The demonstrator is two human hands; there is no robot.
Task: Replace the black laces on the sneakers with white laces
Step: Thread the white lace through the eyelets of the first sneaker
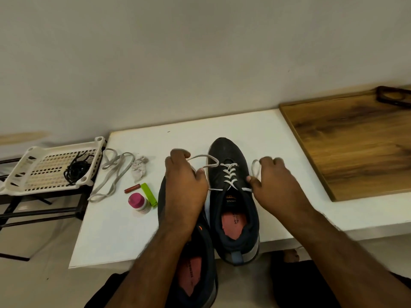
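Two dark sneakers stand side by side on the white table (255,127), toes pointing away from me. The right sneaker (231,196) carries a white lace (229,174) crossed through its eyelets. My left hand (184,187) pinches the left end of that lace, and my right hand (271,181) pinches the looped right end. The left sneaker (195,263) lies mostly under my left forearm, so its eyelets are hidden. A second white lace (113,174) lies loose on the table to the left. A black lace (75,170) sits bundled in a white plastic basket (29,174).
Beside the loose lace lie a crumpled tissue (139,168), a small red tube (132,188), a green clip (149,194) and a pink-capped bottle (138,202). A wooden board (351,141) covers the right of the table, with a dark object (393,95) on it. The basket rests on a black rack.
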